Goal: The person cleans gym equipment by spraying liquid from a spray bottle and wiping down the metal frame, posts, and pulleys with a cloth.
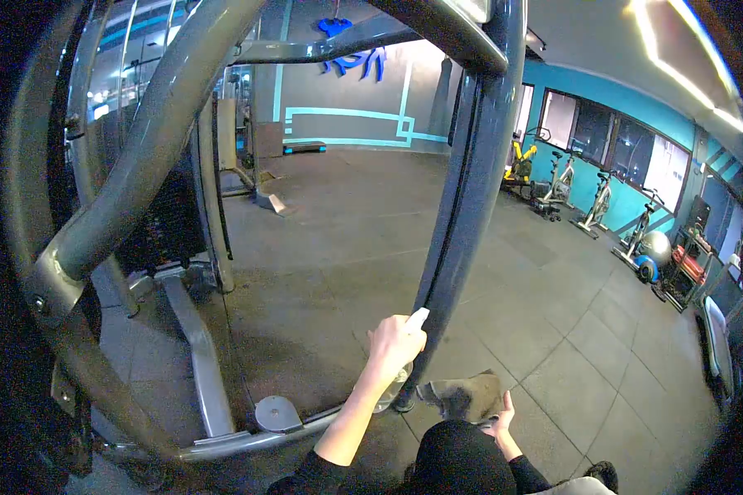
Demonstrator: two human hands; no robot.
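Grey-and-black fabric cloth (470, 394) sits in our right hand (502, 418), gripped by its edge above the grey tiled floor (545, 322). Our left hand (396, 341) grips a clear, white-topped spray bottle (418, 318) beside the dark metal upright (469, 190). Farther off, we see exercise bikes (600, 203) along the turquoise wall (607, 96).

Honestly can't make out any readable text here, just some blue letter-like shapes (357, 63) up on the back wall (338, 125), partly cut off by the machine's frame (322, 49).
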